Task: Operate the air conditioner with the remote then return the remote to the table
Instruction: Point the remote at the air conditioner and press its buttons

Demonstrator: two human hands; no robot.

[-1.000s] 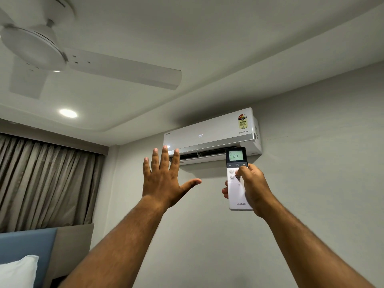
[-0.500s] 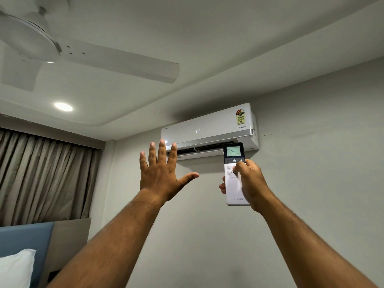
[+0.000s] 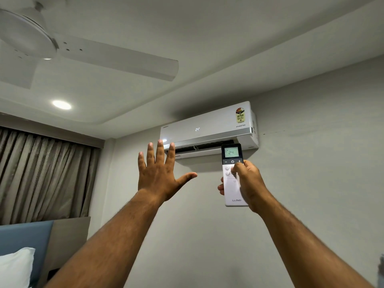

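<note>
A white split air conditioner (image 3: 207, 126) hangs high on the grey wall, its front panel showing 24 and its lower flap open. My right hand (image 3: 248, 183) is raised just below its right end, holding a white remote (image 3: 232, 190) upright with the thumb on the buttons under the dark top. The remote's lit screen reads 24. My left hand (image 3: 160, 173) is lifted below the unit's left end, palm toward the wall, fingers spread, holding nothing. No table is in view.
A white ceiling fan (image 3: 87, 53) spreads overhead at upper left, beside a round ceiling light (image 3: 62, 104). Grey-brown curtains (image 3: 41, 175) hang at left. A blue headboard (image 3: 27, 242) and a white pillow (image 3: 14, 267) fill the lower left corner.
The view has tilted slightly, so the air conditioner and both hands sit a little higher in frame. Both hands keep their poses, and the remote still reads 24.
</note>
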